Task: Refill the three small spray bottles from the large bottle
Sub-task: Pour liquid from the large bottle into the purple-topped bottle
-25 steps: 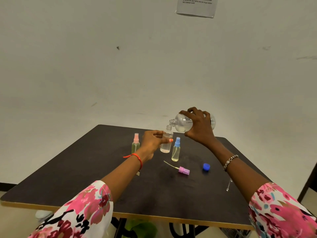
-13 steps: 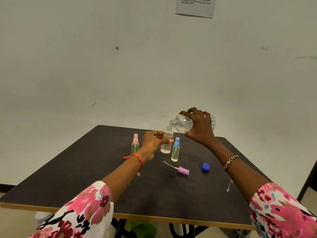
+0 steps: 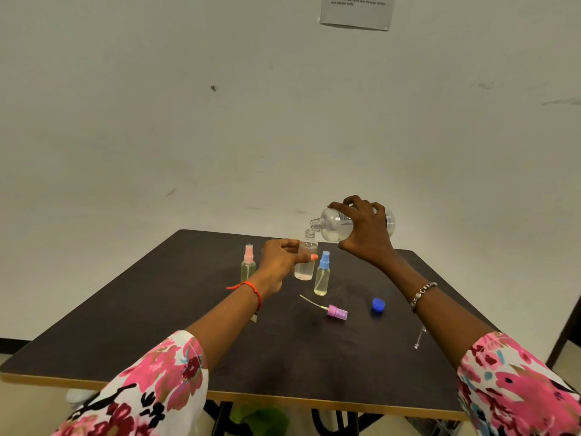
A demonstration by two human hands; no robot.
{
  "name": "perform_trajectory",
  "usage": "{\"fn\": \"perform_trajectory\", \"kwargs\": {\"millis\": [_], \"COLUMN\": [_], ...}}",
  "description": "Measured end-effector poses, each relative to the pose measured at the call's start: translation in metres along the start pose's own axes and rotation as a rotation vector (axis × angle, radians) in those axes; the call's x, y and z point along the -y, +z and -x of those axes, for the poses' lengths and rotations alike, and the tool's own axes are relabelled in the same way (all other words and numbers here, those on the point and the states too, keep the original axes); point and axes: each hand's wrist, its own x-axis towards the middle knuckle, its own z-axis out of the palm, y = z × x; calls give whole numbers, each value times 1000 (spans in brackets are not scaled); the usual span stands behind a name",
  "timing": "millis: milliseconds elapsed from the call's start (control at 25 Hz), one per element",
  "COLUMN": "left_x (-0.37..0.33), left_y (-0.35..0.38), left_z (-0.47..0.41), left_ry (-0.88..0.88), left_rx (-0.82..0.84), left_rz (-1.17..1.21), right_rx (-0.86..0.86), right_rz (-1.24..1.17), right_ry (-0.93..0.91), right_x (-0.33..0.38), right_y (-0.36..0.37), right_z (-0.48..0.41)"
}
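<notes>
Right hand (image 3: 366, 236) grip round the tilted large bottle (image 3: 334, 224) — mouth over the uncapped small bottle (image 3: 305, 271), left hand (image 3: 277, 263) grip round it.

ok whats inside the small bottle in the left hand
Clear liquid sits in the bottom of the small bottle, and its neck is open just under the large bottle's mouth. The left hand wraps its middle, so the exact level is hidden.

A white paper sheet (image 3: 356, 11) on the wall (image 3: 188, 121), upper right of the frame, carries small printed lines; "Screw the cap tightly" is barely legible. Dark print on the clear large plastic bottle (image 3: 336, 226) is too blurred to read.
</notes>
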Motion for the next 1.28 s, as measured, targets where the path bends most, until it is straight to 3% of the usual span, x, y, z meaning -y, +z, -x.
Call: {"fn": "perform_trajectory", "kwargs": {"millis": [1280], "left_x": [2], "left_y": [0], "left_z": [-2], "left_ry": [-1], "left_rx": [-2], "left_rz": [17], "right_rx": [-28], "right_rz": [-8], "right_ry": [-16], "right_x": [1], "right_y": [-1], "right_z": [0]}}
